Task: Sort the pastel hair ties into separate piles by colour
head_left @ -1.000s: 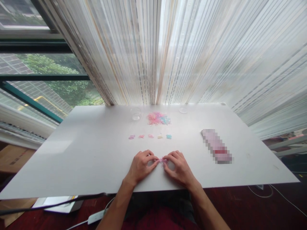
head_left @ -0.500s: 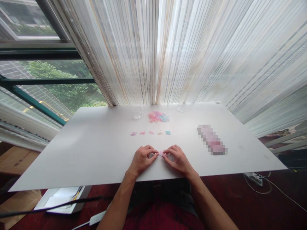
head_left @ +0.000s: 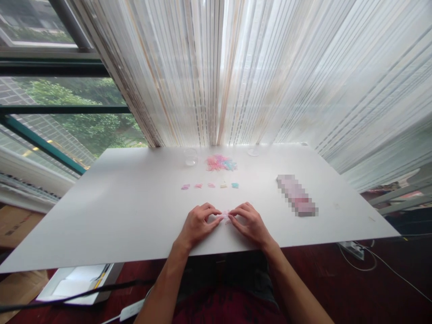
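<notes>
My left hand (head_left: 198,223) and my right hand (head_left: 249,222) rest on the white table (head_left: 118,211) near its front edge, fingertips meeting. Both pinch a small pink piece (head_left: 225,215) between them; it is too small to name. Beyond the hands lies a row of several small coloured pieces (head_left: 211,185), from purple and pink to yellow and blue. Farther back sits a loose heap of pink and blue pieces (head_left: 221,163).
A small clear cup (head_left: 191,157) stands left of the heap and a clear lid (head_left: 253,152) right of it. A blurred pink oblong object (head_left: 296,195) lies at the right. Striped curtains hang behind the table. A white box (head_left: 77,283) and cables are on the floor.
The view has shifted slightly as my head moved. My hands stay together, still pinching the small pink piece in about the same spot on the table.
</notes>
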Available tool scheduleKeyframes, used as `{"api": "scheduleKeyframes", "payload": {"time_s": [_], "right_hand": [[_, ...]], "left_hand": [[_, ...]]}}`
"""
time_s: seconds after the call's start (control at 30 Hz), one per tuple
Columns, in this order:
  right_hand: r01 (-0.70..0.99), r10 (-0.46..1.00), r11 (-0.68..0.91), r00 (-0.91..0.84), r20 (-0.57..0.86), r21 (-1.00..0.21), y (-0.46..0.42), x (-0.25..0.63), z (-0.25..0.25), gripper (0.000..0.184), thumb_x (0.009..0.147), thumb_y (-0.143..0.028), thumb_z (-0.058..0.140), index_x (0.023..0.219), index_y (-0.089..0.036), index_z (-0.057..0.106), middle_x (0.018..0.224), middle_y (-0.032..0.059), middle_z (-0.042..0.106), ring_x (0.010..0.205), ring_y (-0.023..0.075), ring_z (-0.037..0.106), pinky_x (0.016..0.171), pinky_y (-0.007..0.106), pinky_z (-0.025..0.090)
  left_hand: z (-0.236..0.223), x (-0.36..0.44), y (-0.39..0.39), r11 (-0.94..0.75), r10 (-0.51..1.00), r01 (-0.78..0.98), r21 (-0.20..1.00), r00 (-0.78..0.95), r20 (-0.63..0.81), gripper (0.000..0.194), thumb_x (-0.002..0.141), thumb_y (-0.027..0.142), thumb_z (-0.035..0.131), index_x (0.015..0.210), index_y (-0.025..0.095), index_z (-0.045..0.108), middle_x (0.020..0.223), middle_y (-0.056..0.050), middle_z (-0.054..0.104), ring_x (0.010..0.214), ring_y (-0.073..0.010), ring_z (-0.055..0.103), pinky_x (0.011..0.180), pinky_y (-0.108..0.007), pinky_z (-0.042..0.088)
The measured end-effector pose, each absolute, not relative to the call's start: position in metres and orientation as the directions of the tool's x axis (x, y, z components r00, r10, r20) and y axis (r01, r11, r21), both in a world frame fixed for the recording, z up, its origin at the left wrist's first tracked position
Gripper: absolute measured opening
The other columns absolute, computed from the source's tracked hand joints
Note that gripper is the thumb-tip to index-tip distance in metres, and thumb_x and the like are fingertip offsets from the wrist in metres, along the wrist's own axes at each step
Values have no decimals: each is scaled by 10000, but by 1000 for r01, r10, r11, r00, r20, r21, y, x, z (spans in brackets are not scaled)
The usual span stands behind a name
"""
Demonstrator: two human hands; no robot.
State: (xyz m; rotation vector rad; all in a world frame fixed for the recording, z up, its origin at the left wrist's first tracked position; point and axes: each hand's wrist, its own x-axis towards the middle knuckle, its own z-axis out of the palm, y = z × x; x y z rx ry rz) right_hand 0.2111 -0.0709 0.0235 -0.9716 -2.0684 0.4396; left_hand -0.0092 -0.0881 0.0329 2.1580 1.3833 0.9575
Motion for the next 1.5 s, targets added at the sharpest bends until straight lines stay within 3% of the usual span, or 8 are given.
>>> {"api": "scheduleKeyframes", "payload": {"time_s": [0.17,0.47,0.87,0.97,1.17,1.37,1.5], "right_hand": [[446,757,654,-389,525,-612,-73,210,23,91,947,-201,658,979,-229,738,843,46,681,824,203,599,771,360,538],[396,745,665,-404,531,-633,-72,212,23,115,941,-178,657,1004,-242,730,836,40,668,814,203,585,740,354,544],[486,795,607,-370,481,-629,-71,212,25,141,912,-149,657,993,-248,716,876,45,662,840,210,630,739,357,575],[529,837,547,-314,449,-649,-70,214,27,108,936,-193,640,992,-248,714,874,51,671,830,214,648,721,352,578],[531,904,426,-243,350,-732,-67,217,33,137,969,-262,601,886,-244,709,849,58,683,795,216,679,686,337,588],[483,887,461,-253,385,-745,-66,215,33,119,974,-250,586,955,-240,703,877,66,684,808,211,682,698,330,589],[385,822,551,-402,403,-740,-45,223,55,156,967,-262,611,1104,-254,684,939,63,698,835,200,668,720,318,579]], "left_hand": [[32,-9,-88,-428,904,625,653,275,329,118,924,265,693,1007,228,769,901,-21,708,676,-125,555,683,-254,484],[31,-8,-88,-419,908,596,685,264,325,110,930,228,663,920,227,773,850,-19,691,702,-130,587,660,-238,481],[28,-10,-90,-507,851,647,569,274,447,105,940,212,640,944,233,744,876,-36,699,739,-163,629,662,-279,504],[28,-12,-90,-495,852,603,625,195,486,98,957,253,642,937,238,738,842,-31,688,680,-152,600,641,-285,497],[28,-14,-87,-365,911,522,771,31,411,119,959,280,635,919,231,736,810,-34,663,573,-123,507,587,-271,505],[34,-12,-85,-378,916,520,766,92,390,101,949,262,645,929,234,740,820,-31,669,566,-113,506,551,-246,483],[65,3,-60,-476,875,526,705,198,443,78,939,231,661,937,222,738,843,-23,673,597,-103,516,583,-240,468]]}}
